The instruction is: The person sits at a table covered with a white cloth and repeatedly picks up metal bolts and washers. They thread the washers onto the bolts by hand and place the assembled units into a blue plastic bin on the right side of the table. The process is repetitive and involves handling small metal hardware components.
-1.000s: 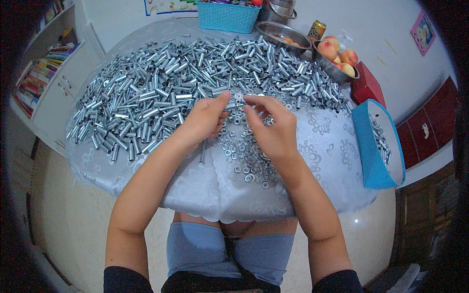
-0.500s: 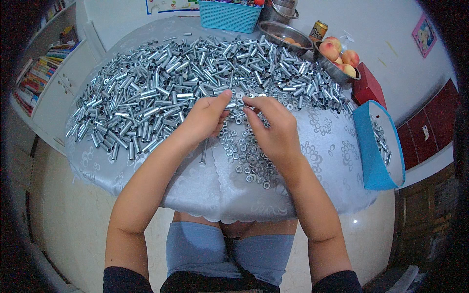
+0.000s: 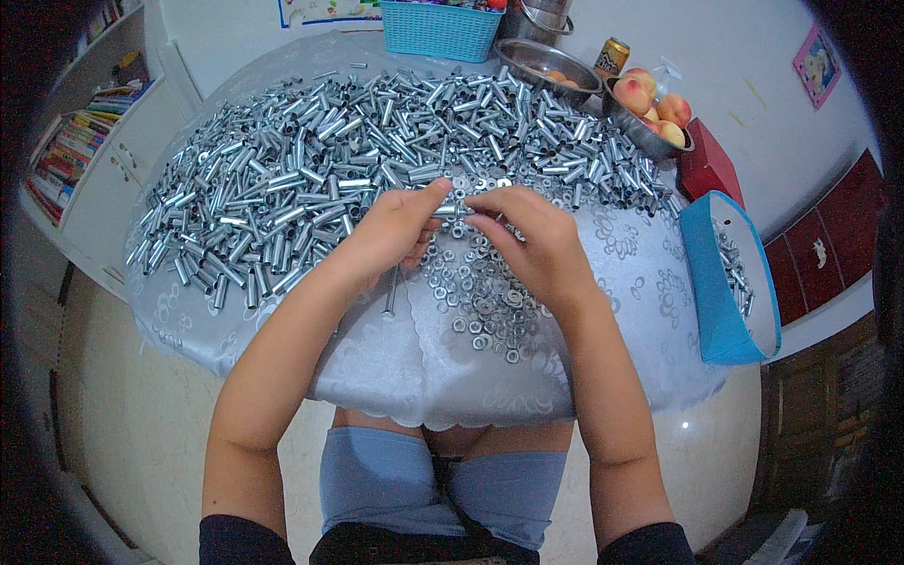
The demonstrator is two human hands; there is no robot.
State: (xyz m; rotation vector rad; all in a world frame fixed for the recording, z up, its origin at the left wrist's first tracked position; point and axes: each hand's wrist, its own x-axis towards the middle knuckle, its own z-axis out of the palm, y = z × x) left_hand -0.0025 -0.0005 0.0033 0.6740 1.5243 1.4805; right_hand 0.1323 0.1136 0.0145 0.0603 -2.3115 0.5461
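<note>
A: Status on the small metal sleeve (image 3: pixel 452 209)?

B: Held between both hands above the surface (image 3: pixel 377 377), just at the near edge of the heap of metal tubes (image 3: pixel 311 169). Left hand (image 3: pixel 391 234) is pinched on its left end with thumb and forefinger; right hand (image 3: pixel 532 240) is closed on the right end with its fingertips (image 3: pixel 478 201). Both sets of fingers are narrow, holding the part.

A: Axis?

B: Long axis runs roughly 9 to 3 o'clock, level with the near edge of the surface. From the left fingers the part extends toward 3; from the right fingers, toward 9. Neither hand is clearly nearer; the part is shared at the middle.

A: What lies under it?

B: A scatter of nuts and washers (image 3: pixel 480 301), directly at 6 o'clock of the held part, spread on the pale patterned cloth. One loose tube (image 3: pixel 392 290) lies under the left palm, axis near 12 to 6.

A: Anything else close?

B: Blue bin (image 3: pixel 704 282) with a few finished pieces is well apart at 3 o'clock of the right hand. Bowl of peaches (image 3: pixel 652 104) at 1 o'clock, teal basket (image 3: pixel 435 30) at 12, both beyond the heap.

A: Is a nut on the sleeve?

B: Cannot be told; the joint is hidden by the fingertips.
</note>
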